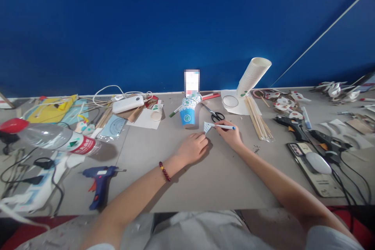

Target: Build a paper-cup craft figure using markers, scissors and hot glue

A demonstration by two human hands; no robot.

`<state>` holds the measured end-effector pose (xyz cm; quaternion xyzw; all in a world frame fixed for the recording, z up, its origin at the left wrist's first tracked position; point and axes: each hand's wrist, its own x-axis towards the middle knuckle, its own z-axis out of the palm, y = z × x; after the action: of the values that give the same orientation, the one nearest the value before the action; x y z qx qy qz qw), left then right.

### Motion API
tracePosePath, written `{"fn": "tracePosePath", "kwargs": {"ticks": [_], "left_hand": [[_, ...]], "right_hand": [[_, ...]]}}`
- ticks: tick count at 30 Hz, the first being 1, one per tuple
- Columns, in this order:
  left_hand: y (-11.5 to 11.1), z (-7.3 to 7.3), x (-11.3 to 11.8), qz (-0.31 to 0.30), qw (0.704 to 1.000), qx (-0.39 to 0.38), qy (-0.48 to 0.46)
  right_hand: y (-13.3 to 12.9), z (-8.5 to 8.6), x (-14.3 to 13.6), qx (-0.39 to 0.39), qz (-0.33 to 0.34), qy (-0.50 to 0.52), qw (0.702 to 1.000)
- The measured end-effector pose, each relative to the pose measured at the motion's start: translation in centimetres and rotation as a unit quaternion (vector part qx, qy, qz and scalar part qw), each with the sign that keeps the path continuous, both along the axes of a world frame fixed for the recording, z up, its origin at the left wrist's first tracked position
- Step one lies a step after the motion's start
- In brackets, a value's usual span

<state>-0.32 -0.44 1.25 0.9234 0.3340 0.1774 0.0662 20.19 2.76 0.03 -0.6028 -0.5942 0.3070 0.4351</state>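
Note:
Near the middle of the grey table, my left hand (193,148) is closed on the lower edge of a small triangular paper piece (207,126) with blue marks. A blue and white marker (225,127) is held in my right hand (231,134), its tip at the paper's right side. Just behind my left hand stands a blue paper cup (187,117) with a patterned white and blue upper part. Black-handled scissors (217,116) lie behind the marker. A beaded bracelet is on my left wrist.
A plastic bottle (55,136) and a blue glue gun (100,181) lie left. At the right are stacked paper cups (254,76), wooden sticks (258,117), black glue guns (293,125) and a phone (313,172) under a white mouse. A blue wall (146,31) rises behind.

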Motion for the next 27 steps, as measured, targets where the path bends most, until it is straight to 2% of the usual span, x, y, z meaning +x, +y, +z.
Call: {"fn": "tracePosePath", "kwargs": {"ticks": [8, 27], "left_hand": [[0.00, -0.08, 0.01, 0.000, 1.000, -0.001, 0.001], [0.04, -0.16, 0.05, -0.004, 1.000, -0.005, -0.001]], "right_hand": [[-0.11, 0.32, -0.06, 0.017, -0.003, -0.021, 1.000], [-0.21, 0.55, 0.05, 0.020, -0.001, 0.012, 1.000]]}}
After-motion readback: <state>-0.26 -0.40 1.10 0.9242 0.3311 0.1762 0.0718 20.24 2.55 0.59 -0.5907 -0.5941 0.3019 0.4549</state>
